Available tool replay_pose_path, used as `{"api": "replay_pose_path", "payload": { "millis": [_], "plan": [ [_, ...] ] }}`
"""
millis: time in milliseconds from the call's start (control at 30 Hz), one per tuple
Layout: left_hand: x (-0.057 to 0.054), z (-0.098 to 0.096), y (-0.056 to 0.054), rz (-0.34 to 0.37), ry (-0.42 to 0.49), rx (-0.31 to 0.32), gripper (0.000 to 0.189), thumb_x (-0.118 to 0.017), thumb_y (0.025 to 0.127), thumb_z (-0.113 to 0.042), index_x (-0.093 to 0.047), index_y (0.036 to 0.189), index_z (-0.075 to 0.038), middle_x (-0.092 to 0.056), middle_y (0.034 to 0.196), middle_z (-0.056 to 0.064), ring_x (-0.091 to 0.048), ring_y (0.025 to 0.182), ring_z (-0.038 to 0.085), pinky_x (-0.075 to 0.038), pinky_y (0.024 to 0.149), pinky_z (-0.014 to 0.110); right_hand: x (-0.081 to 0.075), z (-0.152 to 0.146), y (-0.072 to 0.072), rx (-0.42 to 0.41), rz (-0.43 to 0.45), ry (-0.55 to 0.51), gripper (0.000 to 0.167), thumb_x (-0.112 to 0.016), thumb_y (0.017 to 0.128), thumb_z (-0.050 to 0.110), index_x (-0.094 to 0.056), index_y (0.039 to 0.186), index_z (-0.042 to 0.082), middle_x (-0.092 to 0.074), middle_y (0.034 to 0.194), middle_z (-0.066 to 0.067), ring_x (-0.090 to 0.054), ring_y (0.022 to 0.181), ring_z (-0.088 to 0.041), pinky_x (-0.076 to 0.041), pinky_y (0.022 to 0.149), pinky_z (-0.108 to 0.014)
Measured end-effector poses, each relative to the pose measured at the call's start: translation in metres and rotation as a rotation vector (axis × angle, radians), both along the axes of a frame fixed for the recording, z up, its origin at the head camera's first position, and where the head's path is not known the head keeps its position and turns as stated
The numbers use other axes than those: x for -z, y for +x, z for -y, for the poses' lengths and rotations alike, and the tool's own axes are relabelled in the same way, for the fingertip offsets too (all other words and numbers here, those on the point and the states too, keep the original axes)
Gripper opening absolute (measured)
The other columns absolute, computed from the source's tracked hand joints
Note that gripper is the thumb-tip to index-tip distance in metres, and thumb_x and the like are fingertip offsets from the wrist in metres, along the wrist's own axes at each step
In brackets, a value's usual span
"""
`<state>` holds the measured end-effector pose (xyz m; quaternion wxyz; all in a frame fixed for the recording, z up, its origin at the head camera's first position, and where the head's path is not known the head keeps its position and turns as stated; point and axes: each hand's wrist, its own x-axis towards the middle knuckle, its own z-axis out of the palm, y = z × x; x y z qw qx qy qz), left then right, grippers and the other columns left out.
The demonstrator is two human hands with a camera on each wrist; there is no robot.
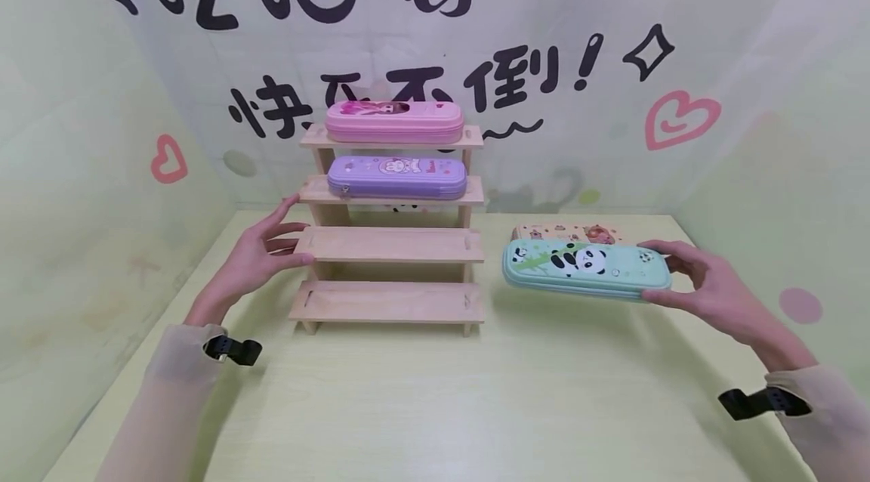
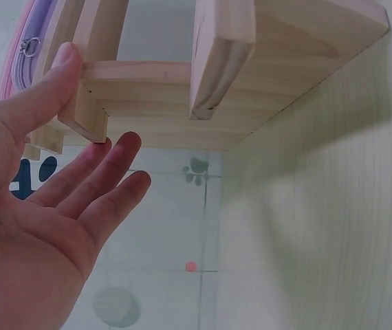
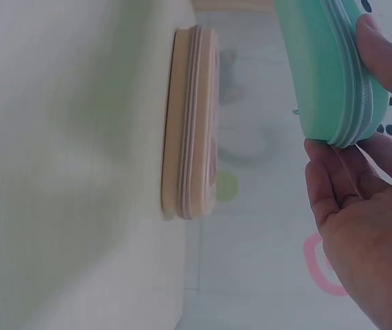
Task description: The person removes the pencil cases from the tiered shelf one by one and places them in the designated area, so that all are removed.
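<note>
Left hand point(image 1: 254, 259) touches rack point(image 1: 390, 244), right hand point(image 1: 714, 289) holds closed mint case point(image 1: 578, 282), contents unclear

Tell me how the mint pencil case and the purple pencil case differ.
Colour: the mint case is pale green; the purple case is lilac.
Decoration: the mint case shows pandas and bamboo, the purple case a cartoon figure.
Position: the mint case is held above the table by the right hand; the purple case rests on the rack's second shelf from the top.
Both are elongated, round-cornered and zipped.
</note>
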<state>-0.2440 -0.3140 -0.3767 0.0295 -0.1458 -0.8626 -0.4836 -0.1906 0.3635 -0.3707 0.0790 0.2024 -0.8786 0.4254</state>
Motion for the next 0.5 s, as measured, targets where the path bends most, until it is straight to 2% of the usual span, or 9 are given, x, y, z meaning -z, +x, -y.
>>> {"api": "replay_pose_path", "payload": {
  "millis": [167, 500],
  "plan": [
    [-0.001, -0.001, -0.001, 0.002, 0.004, 0.003, 0.106, -0.086, 0.091, -0.014, -0.020, 0.168, -0.043, -0.054, 0.151, 0.025, -0.057, 0.131, 0.047, -0.056, 0.098, 0.029, 0.007, -0.015, 0.000, 0.022, 0.035, 0.029, 0.067, -0.087, 0.084, -0.004, -0.059, 0.144, 0.002, -0.066, 0.119, 0.003, -0.062, 0.098, -0.009, -0.048, 0.075, -0.016],
    [-0.001, 0.000, 0.000, 0.010, -0.005, -0.004, 0.104, -0.086, 0.091, -0.016, -0.020, 0.167, -0.045, -0.054, 0.151, 0.024, -0.056, 0.132, 0.047, -0.056, 0.099, 0.029, 0.025, -0.032, -0.011, 0.019, 0.118, 0.091, 0.065, -0.086, 0.089, 0.009, -0.056, 0.147, 0.005, -0.067, 0.114, -0.002, -0.063, 0.097, -0.010, -0.048, 0.074, -0.017]
  ]
}}
